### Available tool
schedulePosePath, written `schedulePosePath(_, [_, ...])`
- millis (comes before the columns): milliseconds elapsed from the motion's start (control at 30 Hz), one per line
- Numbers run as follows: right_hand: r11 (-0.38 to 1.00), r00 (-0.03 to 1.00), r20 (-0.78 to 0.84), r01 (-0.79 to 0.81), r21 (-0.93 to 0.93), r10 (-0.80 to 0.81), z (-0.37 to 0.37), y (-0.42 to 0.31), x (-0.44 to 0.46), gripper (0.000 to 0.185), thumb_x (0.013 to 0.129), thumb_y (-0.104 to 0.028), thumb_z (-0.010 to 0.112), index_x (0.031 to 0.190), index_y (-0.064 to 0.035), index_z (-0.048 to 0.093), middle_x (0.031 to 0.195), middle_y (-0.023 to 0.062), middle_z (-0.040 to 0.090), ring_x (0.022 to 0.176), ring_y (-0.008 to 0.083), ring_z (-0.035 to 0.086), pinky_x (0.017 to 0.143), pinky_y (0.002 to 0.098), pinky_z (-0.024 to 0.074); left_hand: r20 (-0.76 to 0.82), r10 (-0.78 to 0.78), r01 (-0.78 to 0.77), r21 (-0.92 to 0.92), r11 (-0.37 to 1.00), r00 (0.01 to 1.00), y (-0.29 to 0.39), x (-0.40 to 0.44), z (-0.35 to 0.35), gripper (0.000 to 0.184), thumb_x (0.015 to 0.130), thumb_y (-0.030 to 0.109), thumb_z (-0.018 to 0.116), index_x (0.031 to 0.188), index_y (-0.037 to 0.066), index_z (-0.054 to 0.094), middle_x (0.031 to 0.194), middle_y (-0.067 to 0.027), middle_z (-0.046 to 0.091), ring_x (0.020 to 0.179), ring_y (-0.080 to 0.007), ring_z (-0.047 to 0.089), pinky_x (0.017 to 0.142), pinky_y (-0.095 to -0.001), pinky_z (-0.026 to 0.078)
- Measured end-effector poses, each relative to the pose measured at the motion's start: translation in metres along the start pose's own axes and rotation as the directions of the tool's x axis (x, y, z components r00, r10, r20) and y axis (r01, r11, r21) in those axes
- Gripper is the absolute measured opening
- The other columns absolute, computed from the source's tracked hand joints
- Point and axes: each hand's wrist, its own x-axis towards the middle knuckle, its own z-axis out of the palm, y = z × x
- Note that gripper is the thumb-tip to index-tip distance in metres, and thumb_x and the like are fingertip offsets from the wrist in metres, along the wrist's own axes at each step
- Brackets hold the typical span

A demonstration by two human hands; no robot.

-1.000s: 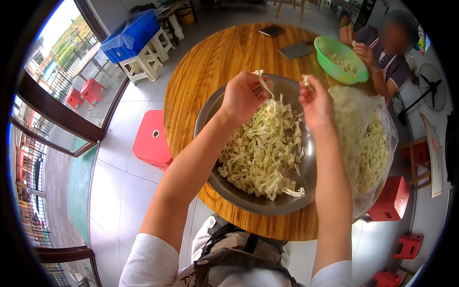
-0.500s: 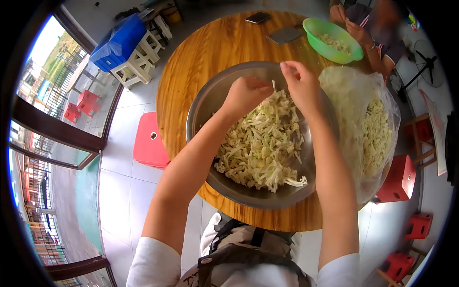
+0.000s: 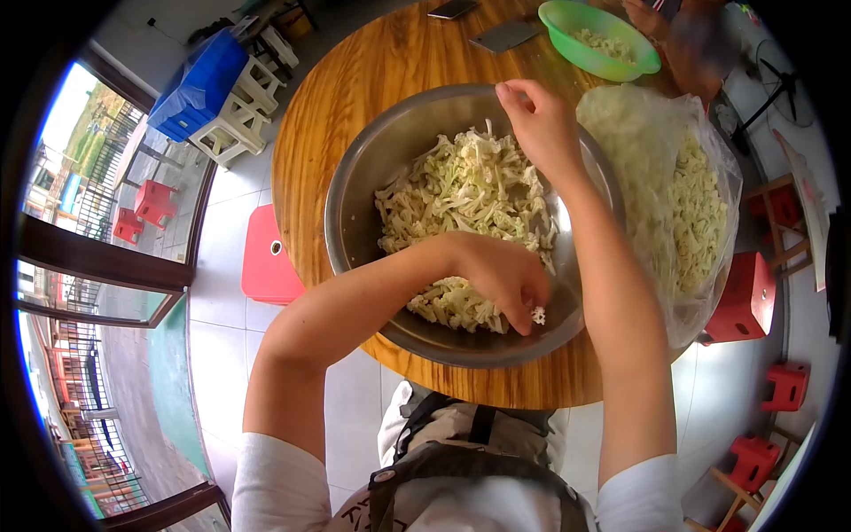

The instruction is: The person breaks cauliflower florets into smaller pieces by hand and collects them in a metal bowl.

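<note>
A large steel bowl (image 3: 355,146) holds a heap of cauliflower pieces (image 3: 461,191). Low in the bowl, at its near right side, my left hand (image 3: 507,277) has its fingers closed around a cauliflower piece (image 3: 538,315), whose white tip shows beside the fingertips. My right hand (image 3: 542,124) is over the bowl's far right rim, fingers curled with thumb and forefinger close together; whether anything small is between them is hidden. Right of the bowl lies a clear plastic bag (image 3: 634,177) full of more cauliflower pieces.
On the round wooden table (image 3: 310,106) are a green basin (image 3: 567,44) with cauliflower, a dark flat blade (image 3: 503,35) and a phone (image 3: 452,9). Another person's hand (image 3: 645,19) is near the basin. Red stools (image 3: 269,257) and a blue crate (image 3: 197,89) stand around.
My left hand has come down from the bowl's far side to the cauliflower at the near right. My right hand stays near the far rim. The view has shifted, so the table sits higher.
</note>
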Motion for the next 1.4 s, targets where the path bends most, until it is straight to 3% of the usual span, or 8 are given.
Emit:
schedulePosePath(67, [1.0,1.0,0.002,-0.002,-0.005,0.002,0.0,0.0,0.0,0.033,0.086,-0.035,0.055,0.093,-0.0031,0.061,0.067,0.01,0.061,0.059,0.0192,0.057,0.057,0.0307,0.0442,0.088,-0.107,0.093,0.149,0.984,0.99,0.001,0.003,-0.004,0.029,0.078,0.028,0.067,0.093,0.003,0.065,0.068,-0.0038,0.057,0.064,-0.0139,0.052,0.062,-0.0294,0.043])
schedulePosePath(167, [1.0,1.0,-0.001,0.011,-0.002,-0.011,0.0,0.002,0.002,0.034,0.086,-0.035,0.056,0.093,-0.0029,0.061,0.067,0.0106,0.061,0.059,0.02,0.057,0.057,0.0312,0.0443,-0.109,-0.078,0.076,-0.029,0.997,0.991,0.016,-0.021,-0.018,0.029,0.081,0.029,0.064,0.087,0.0,0.064,0.065,-0.0031,0.057,0.06,-0.0135,0.051,0.058,-0.0286,0.042])
schedulePosePath(267, [1.0,1.0,0.012,0.018,-0.004,-0.018,0.0,0.003,0.002,0.035,0.085,-0.036,0.056,0.093,-0.0025,0.061,0.067,0.0115,0.061,0.06,0.0208,0.058,0.057,0.0321,0.0445,-0.418,0.023,-0.219,-0.427,0.878,0.908,0.01,-0.042,-0.027,0.029,0.086,0.028,0.059,0.082,-0.001,0.063,0.066,-0.003,0.057,0.058,-0.0121,0.05,0.053,-0.0272,0.04])
schedulePosePath(433, [0.994,0.996,0.069,0.05,0.098,-0.057,0.004,0.009,0.003,0.036,0.083,-0.036,0.058,0.094,-0.0022,0.062,0.067,0.012,0.06,0.06,0.0212,0.057,0.056,0.0326,0.0441,-0.649,-0.025,-0.511,-0.622,0.593,0.761,-0.005,-0.057,-0.04,0.031,0.092,0.029,0.048,0.093,0.001,0.061,0.066,-0.001,0.051,0.052,-0.0096,0.043,0.049,-0.0223,0.035])
schedulePosePath(500, [0.97,0.986,0.127,-0.129,0.204,0.104,0.006,0.01,0.009,0.034,0.087,-0.035,0.054,0.092,-0.0017,0.062,0.062,0.0061,0.056,0.055,0.0155,0.052,0.053,0.0294,0.0414,-0.716,-0.099,-0.617,-0.655,0.436,0.691,-0.006,-0.058,-0.045,0.034,0.093,0.032,0.046,0.099,0.001,0.059,0.068,-0.0005,0.05,0.05,-0.0095,0.041,0.048,-0.0214,0.034])
schedulePosePath(667, [0.849,0.929,0.244,-0.356,0.39,0.278,-0.002,-0.004,0.004,0.036,0.092,-0.035,0.047,0.097,-0.0024,0.061,0.069,-0.0004,0.054,0.058,0.0076,0.047,0.053,0.0235,0.0396,-0.846,-0.336,-0.758,-0.524,0.388,0.413,-0.032,-0.057,-0.055,0.025,0.093,0.016,0.042,0.11,0.0,0.052,0.092,-0.003,0.054,0.08,-0.012,0.05,0.072,-0.025,0.04])
schedulePosePath(933, [0.803,0.899,0.342,-0.409,0.433,0.273,-0.005,-0.013,0.002,0.034,0.09,-0.037,0.051,0.1,-0.0057,0.062,0.081,-0.0011,0.059,0.071,0.0065,0.05,0.063,0.0223,0.0396,-0.899,-0.313,-0.759,-0.428,0.49,0.305,-0.031,-0.055,-0.054,0.033,0.086,0.001,0.053,0.117,-0.002,0.043,0.105,-0.0125,0.055,0.096,-0.021,0.059,0.083,-0.0297,0.046])
schedulePosePath(1400, [0.824,0.883,0.427,-0.385,0.417,0.196,-0.003,-0.003,0.004,0.016,0.083,-0.022,0.064,0.09,-0.0073,0.063,0.084,-0.0035,0.059,0.076,0.0055,0.048,0.068,0.0208,0.0353,-0.916,-0.289,-0.636,-0.402,0.659,0.28,-0.038,-0.055,-0.053,0.024,0.083,0.001,0.058,0.106,0.0,0.052,0.101,-0.0059,0.056,0.094,-0.0137,0.055,0.084,-0.0267,0.043])
